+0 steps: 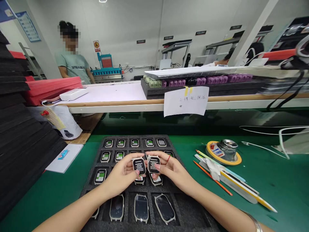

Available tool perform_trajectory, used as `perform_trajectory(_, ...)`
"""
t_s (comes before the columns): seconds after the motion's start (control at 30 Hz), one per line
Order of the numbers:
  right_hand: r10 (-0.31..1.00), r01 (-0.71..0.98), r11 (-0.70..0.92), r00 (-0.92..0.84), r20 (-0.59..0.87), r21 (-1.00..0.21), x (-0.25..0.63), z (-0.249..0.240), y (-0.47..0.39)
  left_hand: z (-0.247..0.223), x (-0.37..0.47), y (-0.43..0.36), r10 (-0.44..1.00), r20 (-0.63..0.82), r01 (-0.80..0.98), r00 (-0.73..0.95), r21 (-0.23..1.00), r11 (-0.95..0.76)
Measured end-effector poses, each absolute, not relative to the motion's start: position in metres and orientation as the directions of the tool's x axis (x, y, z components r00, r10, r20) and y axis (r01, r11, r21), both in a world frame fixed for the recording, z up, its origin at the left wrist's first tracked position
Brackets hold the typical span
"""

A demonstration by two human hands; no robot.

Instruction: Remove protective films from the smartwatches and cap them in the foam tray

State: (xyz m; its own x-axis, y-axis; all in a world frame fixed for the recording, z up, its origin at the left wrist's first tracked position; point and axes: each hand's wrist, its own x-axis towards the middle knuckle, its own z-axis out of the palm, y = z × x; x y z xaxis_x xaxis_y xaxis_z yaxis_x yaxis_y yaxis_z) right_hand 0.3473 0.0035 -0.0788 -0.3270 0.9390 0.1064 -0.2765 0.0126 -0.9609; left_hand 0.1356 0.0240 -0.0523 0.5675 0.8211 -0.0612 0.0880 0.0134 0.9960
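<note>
My left hand grips a strapless smartwatch with a lit menu of white text on black, its thumb at the lower edge. Beside it my right hand grips a second smartwatch showing a similar menu, the thumb on its screen. Both are held side by side above a black foam tray with square compartments. Other watch bodies lie in the tray: several at the back have green-and-white screens, and the front row, such as the dark watch, shows black screens. My hands partly hide the middle compartments.
Right of the tray lie a tape roll with a metal-topped jar, an orange stick and a white cable. Stacked black foam rises at left. A shelf spans the back; a person stands beyond it.
</note>
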Motion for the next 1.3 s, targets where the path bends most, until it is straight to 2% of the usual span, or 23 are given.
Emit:
perform_trajectory(0.3, 0.937, -0.269, 0.004, -0.336, 0.098, -0.963, 0.348, -0.072, -0.001, -0.055, 0.137, 0.025, 0.823, -0.026, 0.067, 0.567, 0.998, -0.015)
perform_trajectory(0.53, 0.956, -0.147, 0.071, -0.274, 0.109, -0.987, 0.368, -0.061, -0.014, -0.051, 0.137, 0.020, 0.811, -0.013, 0.092, 0.585, 0.995, -0.050)
perform_trajectory(0.6, 0.963, -0.042, 0.109, -0.244, 0.116, -0.993, 0.378, -0.063, -0.019, -0.051, 0.138, 0.018, 0.808, -0.006, 0.131, 0.589, 0.987, -0.089)
perform_trajectory(0.7, 0.967, 0.318, 0.214, -0.202, 0.155, -0.924, 0.396, -0.069, -0.028, -0.052, 0.142, 0.014, 0.810, 0.012, 0.246, 0.587, 0.950, -0.192)
perform_trajectory(0.77, 0.951, 0.565, 0.303, -0.236, 0.201, -0.768, 0.407, -0.073, -0.034, -0.053, 0.146, 0.010, 0.805, 0.038, 0.334, 0.592, 0.898, -0.288)
perform_trajectory(0.87, 0.920, 0.716, 0.389, -0.338, 0.199, -0.580, 0.420, -0.077, -0.040, -0.051, 0.157, 0.002, 0.748, 0.068, 0.400, 0.660, 0.811, -0.427)
perform_trajectory(0.97, 0.925, 0.743, 0.381, -0.313, 0.217, -0.550, 0.424, -0.073, -0.039, -0.051, 0.177, -0.009, 0.618, 0.085, 0.389, 0.782, 0.708, -0.590)
perform_trajectory(1.1, 0.916, 0.733, 0.393, -0.256, 0.310, -0.555, 0.415, -0.056, -0.032, -0.060, 0.208, -0.020, 0.466, 0.143, 0.355, 0.873, 0.469, -0.809)
perform_trajectory(1.2, 0.891, 0.711, 0.440, -0.269, 0.366, -0.548, 0.405, -0.045, -0.031, -0.061, 0.214, -0.021, 0.439, 0.178, 0.359, 0.881, 0.353, -0.864)
perform_trajectory(1.3, 0.872, 0.697, 0.478, -0.299, 0.388, -0.535, 0.395, -0.042, -0.040, -0.044, 0.197, -0.018, 0.478, 0.165, 0.423, 0.863, 0.283, -0.861)
